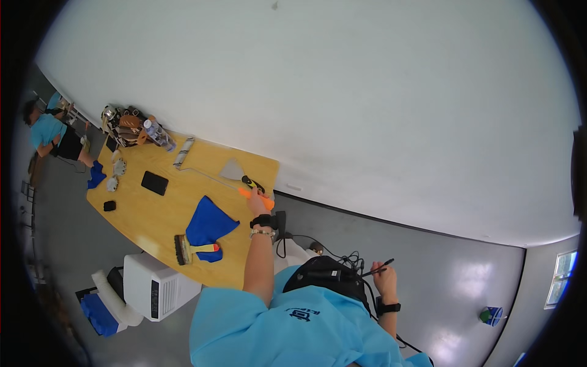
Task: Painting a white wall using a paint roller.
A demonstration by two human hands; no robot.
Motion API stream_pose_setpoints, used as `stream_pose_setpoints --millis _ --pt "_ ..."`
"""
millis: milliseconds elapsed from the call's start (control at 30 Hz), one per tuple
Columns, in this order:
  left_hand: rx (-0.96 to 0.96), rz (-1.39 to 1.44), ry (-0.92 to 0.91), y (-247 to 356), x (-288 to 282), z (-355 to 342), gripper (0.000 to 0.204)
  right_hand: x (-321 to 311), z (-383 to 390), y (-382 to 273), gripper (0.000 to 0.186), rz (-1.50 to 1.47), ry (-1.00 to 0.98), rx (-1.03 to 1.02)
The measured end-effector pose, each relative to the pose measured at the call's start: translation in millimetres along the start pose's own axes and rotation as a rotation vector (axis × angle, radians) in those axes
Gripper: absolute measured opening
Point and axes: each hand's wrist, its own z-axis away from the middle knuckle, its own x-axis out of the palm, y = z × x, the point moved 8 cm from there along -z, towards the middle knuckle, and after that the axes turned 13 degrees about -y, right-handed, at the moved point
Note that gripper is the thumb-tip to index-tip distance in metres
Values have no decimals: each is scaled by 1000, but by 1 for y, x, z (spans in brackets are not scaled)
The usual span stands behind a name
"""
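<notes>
My left hand (258,202) is closed on the orange handle (246,192) of a paint roller at the table's right end; its sleeve (184,153) lies farther back, joined by a long wire. A scraper (233,170) with a dark and yellow grip touches or nearly touches that hand. Nearer me on the yellow table (128,220) are a blue cloth (208,221) and a wide brush (183,249) with a pale handle. Low at the right, beside my body, my right hand (384,279) is closed on a thin black cable or plug (385,265).
A backpack (128,128), bottle (159,136), phone (155,183) and gloves (119,166) lie on the table. A co-worker (49,134) stands far left. A white appliance (159,287) is below the table. A white wall (367,110) rises ahead; a bucket (492,315) stands right.
</notes>
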Motion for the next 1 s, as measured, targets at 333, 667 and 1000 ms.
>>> stream_pose_setpoints --millis 333,667,1000 --pt "-99 -422 -206 86 -59 140 21 -14 -52 -36 28 -3 -98 -199" --pt "-139 -914 -268 138 -63 247 14 -9 -83 -56 28 44 -118 -384" --pt "-479 -709 -461 78 -21 285 18 -57 -86 -31 28 19 77 -377"
